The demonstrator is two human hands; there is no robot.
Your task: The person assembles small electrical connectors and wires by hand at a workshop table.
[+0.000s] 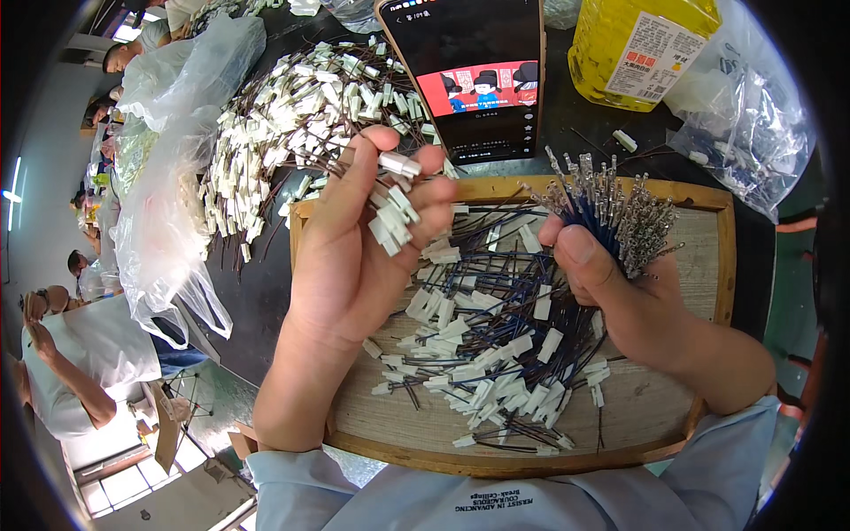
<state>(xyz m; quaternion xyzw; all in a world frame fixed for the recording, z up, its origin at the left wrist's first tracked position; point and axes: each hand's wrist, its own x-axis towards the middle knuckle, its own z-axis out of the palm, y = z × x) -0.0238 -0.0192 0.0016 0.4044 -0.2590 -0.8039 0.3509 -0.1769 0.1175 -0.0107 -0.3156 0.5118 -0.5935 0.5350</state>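
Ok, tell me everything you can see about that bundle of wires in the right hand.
The bundle of wires is a tight bunch of thin dark blue leads, each tipped with a small silvery metal terminal. The terminals fan out upward and to the right like a brush. The right hand pinches the bundle low down, thumb across the front, above the wooden tray. Its lower ends are hidden in the fist. The leads look stiff and straight.

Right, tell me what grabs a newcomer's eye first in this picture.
In the centre, the left hand holds a cluster of white connectors, and the right hand grips a bundle of blue wires fanned upward over a wooden tray strewn with finished pieces. Behind it stand a phone with a lit screen and a heap of connectors.
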